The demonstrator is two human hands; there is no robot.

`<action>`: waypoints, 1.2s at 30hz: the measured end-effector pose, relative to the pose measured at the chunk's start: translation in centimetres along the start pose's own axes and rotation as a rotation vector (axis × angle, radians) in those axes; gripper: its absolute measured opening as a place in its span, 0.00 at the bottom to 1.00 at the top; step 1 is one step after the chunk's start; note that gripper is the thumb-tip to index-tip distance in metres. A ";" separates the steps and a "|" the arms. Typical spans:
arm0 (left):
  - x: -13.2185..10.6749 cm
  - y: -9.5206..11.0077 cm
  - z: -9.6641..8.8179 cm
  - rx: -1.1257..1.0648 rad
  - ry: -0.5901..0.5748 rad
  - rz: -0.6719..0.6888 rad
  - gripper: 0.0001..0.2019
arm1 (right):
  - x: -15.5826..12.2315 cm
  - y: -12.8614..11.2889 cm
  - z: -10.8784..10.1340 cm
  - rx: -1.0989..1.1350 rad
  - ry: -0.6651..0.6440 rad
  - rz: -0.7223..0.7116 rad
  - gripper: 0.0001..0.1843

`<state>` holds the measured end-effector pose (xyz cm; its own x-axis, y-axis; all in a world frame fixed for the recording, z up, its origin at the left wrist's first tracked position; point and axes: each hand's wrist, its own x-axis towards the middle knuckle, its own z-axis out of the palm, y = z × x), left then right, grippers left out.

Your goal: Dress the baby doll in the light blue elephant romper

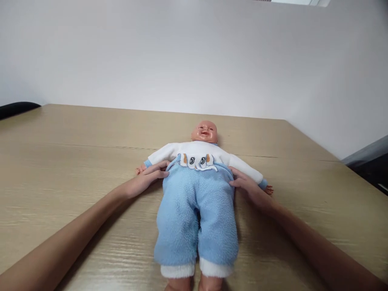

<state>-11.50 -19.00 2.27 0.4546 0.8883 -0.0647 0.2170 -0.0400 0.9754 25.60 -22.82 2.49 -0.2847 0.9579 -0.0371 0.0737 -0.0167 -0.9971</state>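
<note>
A baby doll [205,131] lies on its back on a wooden table [60,169], head away from me. It wears a white fleece top [197,151] and light blue fleece trousers [197,210] with white cuffs. My left hand [151,176] pinches the trousers' waistband at the doll's right side. My right hand [245,184] grips the waistband at the other side. Both hands have their fingers closed on the fabric. The doll's small hands stick out from the sleeves beside my hands, and its bare feet reach the lower edge of the view.
The light wood table runs wide to the left and right, with a seam across it behind the doll. A plain white wall [194,56] stands behind. A dark chair back [16,108] shows at far left, and a dark object [371,161] sits at far right.
</note>
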 end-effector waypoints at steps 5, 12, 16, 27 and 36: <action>-0.3 0.2 -0.5 -0.016 -0.103 0.005 0.12 | -0.7 0.7 0.9 -0.015 0.134 -0.012 0.18; 0.5 -1.8 3.0 -0.556 -0.024 -0.042 0.12 | 1.1 2.8 2.8 0.279 0.247 -0.024 0.25; 0.2 -1.1 2.7 -0.422 0.014 0.010 0.09 | 0.4 2.3 2.0 0.132 0.203 -0.078 0.17; 1.8 2.1 3.0 0.053 0.137 0.189 0.19 | 2.3 -1.5 2.1 -0.190 0.188 -0.200 0.12; -0.1 -0.6 1.2 0.035 -0.015 0.069 0.17 | 0.2 2.4 1.7 0.161 0.334 0.049 0.17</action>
<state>-10.68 -19.61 1.42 0.4820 0.8762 -0.0011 0.2149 -0.1170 0.9696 24.10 -23.10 -0.02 0.0453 0.9951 -0.0884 -0.0791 -0.0847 -0.9933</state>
